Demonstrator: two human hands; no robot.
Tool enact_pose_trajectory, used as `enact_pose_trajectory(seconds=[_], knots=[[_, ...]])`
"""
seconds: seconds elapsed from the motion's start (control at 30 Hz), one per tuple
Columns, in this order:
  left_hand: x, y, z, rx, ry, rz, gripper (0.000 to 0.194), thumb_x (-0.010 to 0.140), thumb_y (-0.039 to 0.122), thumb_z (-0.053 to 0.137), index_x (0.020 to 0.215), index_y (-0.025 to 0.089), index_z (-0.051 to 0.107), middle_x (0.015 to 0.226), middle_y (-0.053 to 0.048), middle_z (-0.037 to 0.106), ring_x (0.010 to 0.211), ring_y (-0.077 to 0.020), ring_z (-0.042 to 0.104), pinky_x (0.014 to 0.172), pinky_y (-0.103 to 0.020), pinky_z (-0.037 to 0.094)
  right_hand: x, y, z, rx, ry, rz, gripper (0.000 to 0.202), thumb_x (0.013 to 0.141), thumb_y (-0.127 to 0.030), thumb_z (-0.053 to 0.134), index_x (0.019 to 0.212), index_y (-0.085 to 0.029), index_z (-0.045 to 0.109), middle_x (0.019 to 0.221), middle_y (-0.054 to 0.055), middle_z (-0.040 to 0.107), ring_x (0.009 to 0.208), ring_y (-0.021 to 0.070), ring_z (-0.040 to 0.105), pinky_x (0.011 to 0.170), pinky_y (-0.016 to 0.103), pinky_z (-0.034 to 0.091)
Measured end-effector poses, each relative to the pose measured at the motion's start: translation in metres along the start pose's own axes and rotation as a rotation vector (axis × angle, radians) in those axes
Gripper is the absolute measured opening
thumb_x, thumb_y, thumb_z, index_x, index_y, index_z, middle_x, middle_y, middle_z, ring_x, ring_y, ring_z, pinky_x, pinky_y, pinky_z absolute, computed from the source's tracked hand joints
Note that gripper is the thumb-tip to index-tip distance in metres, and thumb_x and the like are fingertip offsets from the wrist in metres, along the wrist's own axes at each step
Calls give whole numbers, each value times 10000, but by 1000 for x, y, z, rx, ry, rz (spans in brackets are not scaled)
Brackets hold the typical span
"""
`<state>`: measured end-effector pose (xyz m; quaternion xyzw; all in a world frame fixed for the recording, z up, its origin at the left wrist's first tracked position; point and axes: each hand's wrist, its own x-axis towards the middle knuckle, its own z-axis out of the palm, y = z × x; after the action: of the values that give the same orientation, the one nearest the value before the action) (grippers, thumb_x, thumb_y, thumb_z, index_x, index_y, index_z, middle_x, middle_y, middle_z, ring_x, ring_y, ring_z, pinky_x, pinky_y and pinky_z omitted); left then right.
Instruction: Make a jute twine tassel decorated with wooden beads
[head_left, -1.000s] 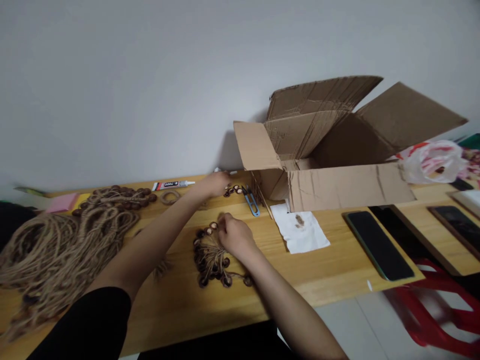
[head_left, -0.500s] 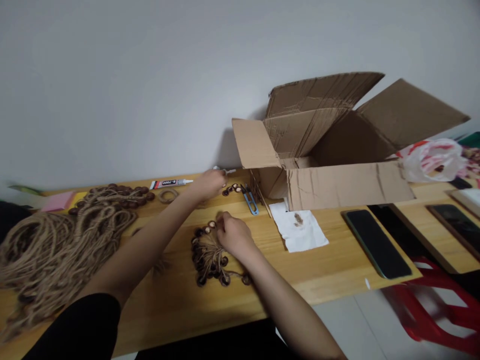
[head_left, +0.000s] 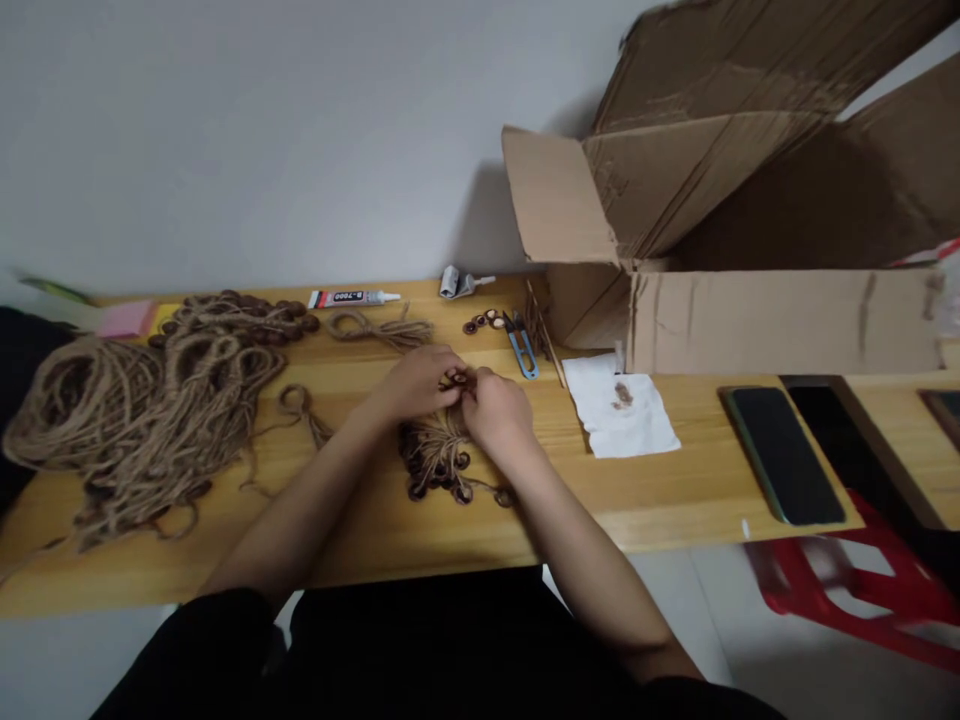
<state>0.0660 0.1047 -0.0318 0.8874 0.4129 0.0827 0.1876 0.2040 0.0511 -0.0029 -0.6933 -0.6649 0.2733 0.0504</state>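
Observation:
My left hand (head_left: 426,382) and my right hand (head_left: 501,408) meet fingertip to fingertip above the table. A small dark brown bead (head_left: 451,380) shows in the left fingers, which are closed on it. The right fingers are pinched right beside it; what they hold is hidden. Just below lies a bunch of dark brown beads on jute cords (head_left: 439,465), partly covered by my hands. Beyond my hands are several loose bead pieces (head_left: 484,321), blue-handled thread snips (head_left: 521,347), a crumpled glue tube (head_left: 454,284) and a fuller glue tube (head_left: 352,298).
Jute cord (head_left: 172,430) is heaped at the left, near a pink pad (head_left: 125,319). Small cord bundles (head_left: 382,328) lie along the back. On the right are an open cardboard box (head_left: 780,320), a stained white tissue (head_left: 626,410), a phone (head_left: 787,455) and a red stool (head_left: 862,590).
My left hand has let go of the crumpled glue tube by the wall and come back to meet my right hand over the beads. The view has shifted.

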Motion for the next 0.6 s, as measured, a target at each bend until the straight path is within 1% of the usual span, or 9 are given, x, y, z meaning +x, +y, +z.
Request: enact_pose_trajectory(seconds=[0.1,0.23,0.33,0.47,0.6], knots=[[-6,-3,7,-54,62,-19,190,715,203,580,885,165,655,841,-53,650,825,-195,588,769,-303,465,3,3,2,10,-19,-7,294,859,-194,451,1089,-153,628,1011,144,714,970,288,660,772,340,456],[-16,-1,16,-74,159,-96,246,731,266,605,949,169,664,917,-75,648,885,-227,581,803,-349,460,6,6,3,17,-30,-27,306,847,-201,488,1113,-141,626,1003,131,721,984,267,657,795,319,454],[-20,2,22,-108,220,-142,254,749,247,589,977,166,669,954,-82,646,917,-237,579,829,-370,451,7,6,3,-5,-26,-31,286,849,-209,496,1082,-137,645,1004,126,724,976,258,659,791,310,455],[-22,3,25,-201,274,-174,239,737,214,612,961,164,675,946,-69,652,923,-227,587,849,-366,453,8,9,4,20,-7,-67,281,838,-190,508,1073,-169,662,972,97,733,936,239,668,764,296,458],[-23,1,23,-292,305,-151,202,726,194,644,924,178,678,919,-43,660,915,-207,595,844,-338,465,9,12,7,101,5,-74,251,815,-175,535,1028,-174,668,882,64,737,844,204,677,721,269,463]])
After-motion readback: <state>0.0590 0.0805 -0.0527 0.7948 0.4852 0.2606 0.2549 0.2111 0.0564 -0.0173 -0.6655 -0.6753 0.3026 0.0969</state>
